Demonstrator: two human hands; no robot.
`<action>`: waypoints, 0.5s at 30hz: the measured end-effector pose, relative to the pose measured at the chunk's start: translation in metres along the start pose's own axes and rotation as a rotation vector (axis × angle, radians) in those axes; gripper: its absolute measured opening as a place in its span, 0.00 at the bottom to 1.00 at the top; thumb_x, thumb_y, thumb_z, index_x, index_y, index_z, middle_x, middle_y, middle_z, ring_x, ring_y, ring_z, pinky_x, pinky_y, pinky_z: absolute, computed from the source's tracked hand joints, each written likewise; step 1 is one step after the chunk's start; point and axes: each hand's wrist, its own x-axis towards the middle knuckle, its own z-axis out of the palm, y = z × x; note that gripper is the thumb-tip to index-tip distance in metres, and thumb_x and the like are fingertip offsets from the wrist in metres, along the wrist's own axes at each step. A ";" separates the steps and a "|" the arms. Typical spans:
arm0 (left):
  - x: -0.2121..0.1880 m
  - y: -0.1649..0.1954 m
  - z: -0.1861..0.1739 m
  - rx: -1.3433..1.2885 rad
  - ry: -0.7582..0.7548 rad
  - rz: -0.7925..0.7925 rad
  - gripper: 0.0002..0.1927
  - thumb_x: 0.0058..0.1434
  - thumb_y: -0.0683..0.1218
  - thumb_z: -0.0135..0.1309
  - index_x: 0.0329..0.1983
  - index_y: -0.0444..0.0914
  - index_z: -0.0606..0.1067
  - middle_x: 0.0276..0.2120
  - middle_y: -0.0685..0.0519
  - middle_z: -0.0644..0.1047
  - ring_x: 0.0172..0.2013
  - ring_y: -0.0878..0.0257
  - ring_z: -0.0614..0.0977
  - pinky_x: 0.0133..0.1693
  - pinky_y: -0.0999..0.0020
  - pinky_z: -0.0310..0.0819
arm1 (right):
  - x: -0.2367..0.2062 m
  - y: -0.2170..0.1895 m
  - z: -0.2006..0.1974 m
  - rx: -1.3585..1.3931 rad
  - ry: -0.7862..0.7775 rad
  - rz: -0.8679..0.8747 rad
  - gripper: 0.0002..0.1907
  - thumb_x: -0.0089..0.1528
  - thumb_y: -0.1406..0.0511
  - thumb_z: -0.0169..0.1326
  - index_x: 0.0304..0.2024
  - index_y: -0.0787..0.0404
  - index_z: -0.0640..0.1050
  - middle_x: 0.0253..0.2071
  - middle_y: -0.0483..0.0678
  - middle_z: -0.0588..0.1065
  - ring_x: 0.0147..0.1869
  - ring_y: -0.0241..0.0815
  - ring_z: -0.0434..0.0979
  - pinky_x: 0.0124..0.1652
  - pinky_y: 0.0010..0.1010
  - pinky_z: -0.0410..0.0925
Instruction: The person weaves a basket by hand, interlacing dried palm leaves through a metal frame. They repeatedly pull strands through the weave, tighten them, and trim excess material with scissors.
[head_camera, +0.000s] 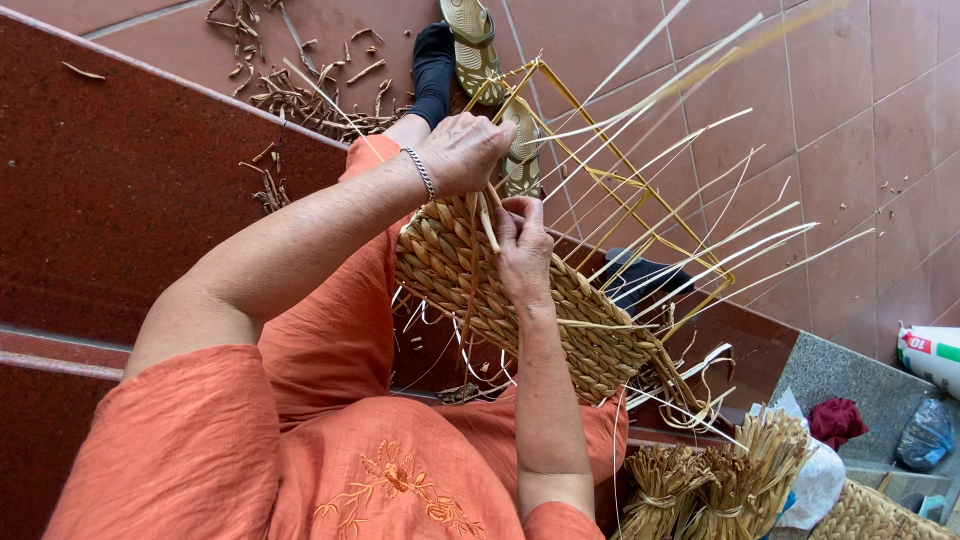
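A half-woven straw basket (560, 320) on a yellow wire frame (600, 180) rests across my lap, with long pale stakes (700, 130) fanning out to the right. My left hand (465, 150), with a silver bracelet at the wrist, is closed on the upper edge of the weave. My right hand (522, 245) pinches a tan straw strand (488, 218) against the woven band. I wear orange clothing.
Tied bundles of straw (700, 480) stand at the lower right beside another woven piece (870, 515), a red cloth (835, 420) and plastic bags (930, 350). Straw scraps (310, 100) litter the tiled floor. My black-socked foot (432, 60) is beside sandals (475, 45).
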 end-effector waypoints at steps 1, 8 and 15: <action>-0.001 0.001 0.001 -0.010 0.007 -0.001 0.16 0.57 0.39 0.59 0.47 0.34 0.69 0.25 0.45 0.77 0.27 0.50 0.81 0.27 0.55 0.77 | 0.001 0.001 -0.003 -0.054 -0.003 0.081 0.15 0.70 0.54 0.45 0.47 0.58 0.74 0.37 0.49 0.81 0.35 0.39 0.84 0.29 0.32 0.76; 0.005 0.012 0.002 0.190 -0.048 0.086 0.04 0.62 0.40 0.56 0.38 0.33 0.77 0.30 0.42 0.79 0.28 0.54 0.83 0.28 0.59 0.79 | -0.007 -0.012 -0.011 -0.485 0.395 -0.542 0.23 0.71 0.47 0.45 0.47 0.57 0.77 0.39 0.49 0.78 0.45 0.45 0.78 0.43 0.41 0.75; 0.008 0.004 -0.004 -0.254 -0.168 0.055 0.03 0.58 0.41 0.58 0.31 0.39 0.81 0.29 0.47 0.80 0.32 0.51 0.83 0.35 0.57 0.76 | -0.012 -0.022 -0.014 -0.067 0.029 -0.169 0.10 0.68 0.66 0.54 0.51 0.62 0.79 0.41 0.49 0.81 0.41 0.36 0.83 0.37 0.26 0.78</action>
